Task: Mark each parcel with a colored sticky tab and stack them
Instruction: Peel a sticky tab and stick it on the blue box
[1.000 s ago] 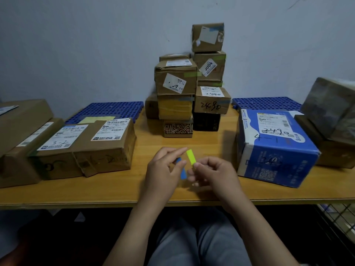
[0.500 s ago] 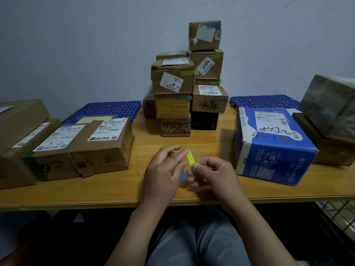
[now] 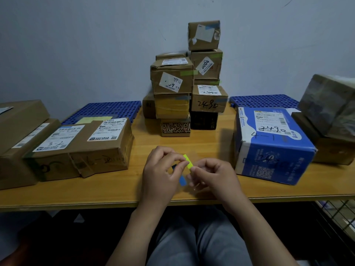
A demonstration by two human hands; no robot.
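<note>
1. Pinch on yellow-green tab (image 3: 188, 161), lower centre of frame: my left hand (image 3: 163, 170) holds its upper end, my right hand (image 3: 214, 176) its lower end.
2. Blue tab (image 3: 182, 180) shows just below, between my hands; cannot tell which holds it.
3. Blue parcel (image 3: 269, 150) sits mid-right, brown parcel (image 3: 80, 150) mid-left, stacked parcels (image 3: 172, 79) centre back, all on the table (image 3: 115, 194).

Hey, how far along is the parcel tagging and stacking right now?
Done: a stack of small parcels stands at the wall, some showing green strips. In hand: the left hand and right hand pinch a yellow-green tab between them, with a blue tab just below. To do: the blue box and the big brown parcel lie unstacked on the table.
</note>
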